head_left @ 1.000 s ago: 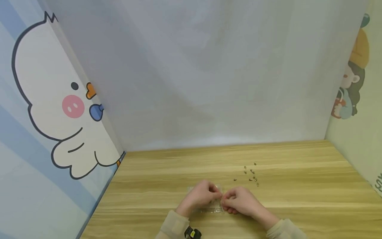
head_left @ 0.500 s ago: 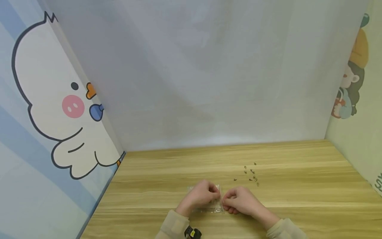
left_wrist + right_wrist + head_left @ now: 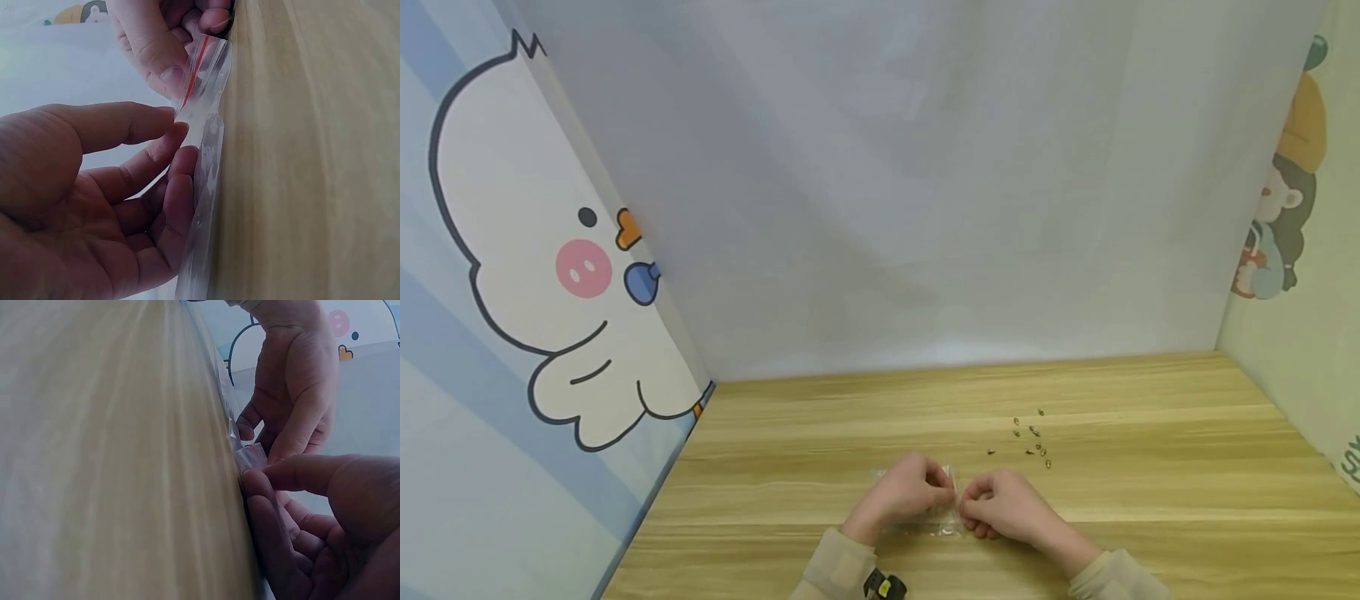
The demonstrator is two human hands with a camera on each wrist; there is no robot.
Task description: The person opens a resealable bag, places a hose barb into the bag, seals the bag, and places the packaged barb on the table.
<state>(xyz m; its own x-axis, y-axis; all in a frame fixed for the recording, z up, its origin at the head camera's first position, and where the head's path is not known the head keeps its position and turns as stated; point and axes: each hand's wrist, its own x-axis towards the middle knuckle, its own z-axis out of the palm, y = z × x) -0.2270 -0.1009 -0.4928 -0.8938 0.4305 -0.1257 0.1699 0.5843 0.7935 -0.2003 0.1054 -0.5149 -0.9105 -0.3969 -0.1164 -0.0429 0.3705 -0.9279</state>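
Hardly shifting since a second ago, the left hand (image 3: 907,493) and right hand (image 3: 1009,507) are pinching the clear bag (image 3: 938,526) near its red-striped end, on the table (image 3: 775,450); metal bits (image 3: 1036,432) are lying unmoved beyond.

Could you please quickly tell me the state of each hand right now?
Left hand: closed, pinching the clear plastic bag.
Right hand: closed, pinching the same bag's edge.

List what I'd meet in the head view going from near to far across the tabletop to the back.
Black wristband → left hand and right hand, side by side → scattered small metal pieces → grey backdrop.
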